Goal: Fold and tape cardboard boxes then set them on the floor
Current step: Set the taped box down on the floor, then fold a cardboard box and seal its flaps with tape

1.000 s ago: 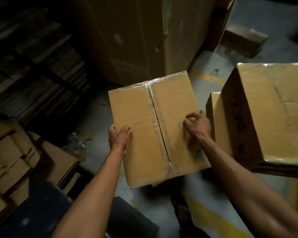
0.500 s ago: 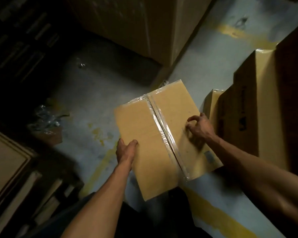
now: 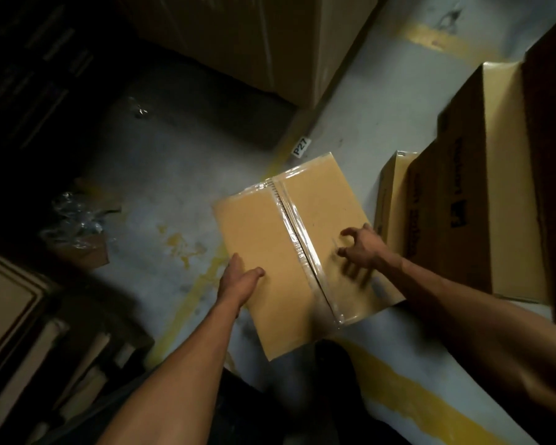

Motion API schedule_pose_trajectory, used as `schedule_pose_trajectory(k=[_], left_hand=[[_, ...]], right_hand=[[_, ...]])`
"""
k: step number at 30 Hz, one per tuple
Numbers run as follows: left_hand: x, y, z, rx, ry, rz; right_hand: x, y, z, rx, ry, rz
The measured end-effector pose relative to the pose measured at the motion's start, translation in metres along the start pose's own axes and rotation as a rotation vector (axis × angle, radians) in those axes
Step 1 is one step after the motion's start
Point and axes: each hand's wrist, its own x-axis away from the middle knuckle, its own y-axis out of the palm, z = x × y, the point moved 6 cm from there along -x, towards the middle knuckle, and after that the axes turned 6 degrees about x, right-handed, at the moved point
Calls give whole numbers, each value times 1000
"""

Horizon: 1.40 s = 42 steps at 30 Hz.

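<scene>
Cardboard fills our view: the taped box [image 3: 305, 252] sits low over the grey floor [image 3: 174, 175], its long axis and clear tape seam [image 3: 302, 248] running from near us up and slightly left. Our left hand [image 3: 239, 281] grips its left edge, thumb on top. Our right hand [image 3: 361, 244] hovers with fingers curled, clawlike, over the right flap; whether it touches, we cannot tell. Stacked boxes [image 3: 456, 203] crowd the right side, nearly touching; open floor lies left, up to a plastic scrap [image 3: 74, 220].
</scene>
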Motion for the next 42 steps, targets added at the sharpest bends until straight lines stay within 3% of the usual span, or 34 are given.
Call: schedule_pose_trajectory(k=[6,12,18,27,34,39,42], left_hand=[[108,-47,45,-83,149,-70],[272,-158,35,163,312,-4],[450,-340,-75,334,456,261],[637,-597,-294,523,284,708],[670,-707,-448,750,173,925],[622,-817,-553,725,153,1041],[566,-877,-604,592,125,1042]], right_hand=[[127,-20,-54,-56,-136,36],[303,-23,-167,-83,-424,93],[510,5,-334,25,-780,150],[739,119,-562,144,-1215,41],[819,246,-722,321,-1397,-126],[847,358,-839,459,-1468,-109],[853,432,-914,514,-1460,-74]])
